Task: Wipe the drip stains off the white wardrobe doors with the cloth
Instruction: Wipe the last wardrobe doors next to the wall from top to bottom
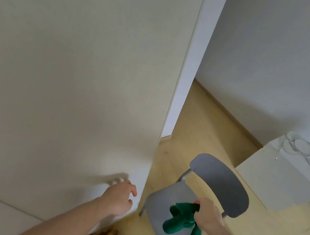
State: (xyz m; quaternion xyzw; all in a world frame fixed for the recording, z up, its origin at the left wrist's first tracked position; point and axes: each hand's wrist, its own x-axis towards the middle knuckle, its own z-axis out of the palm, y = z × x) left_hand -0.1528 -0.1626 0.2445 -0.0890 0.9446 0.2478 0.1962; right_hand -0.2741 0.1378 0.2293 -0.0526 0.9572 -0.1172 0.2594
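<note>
Head view: right hand [208, 215] grips the bunched green cloth [180, 219], lower centre, above a grey chair [218, 184]. Left hand [120, 198], fingers loosely curled and holding nothing, reaches the white wardrobe door [75, 74] at left. Wiping apparently not yet begun; stains indiscernible.

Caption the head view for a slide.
Right hand grips a green cloth above a grey chair; left hand reaches toward the white wardrobe door.
</note>
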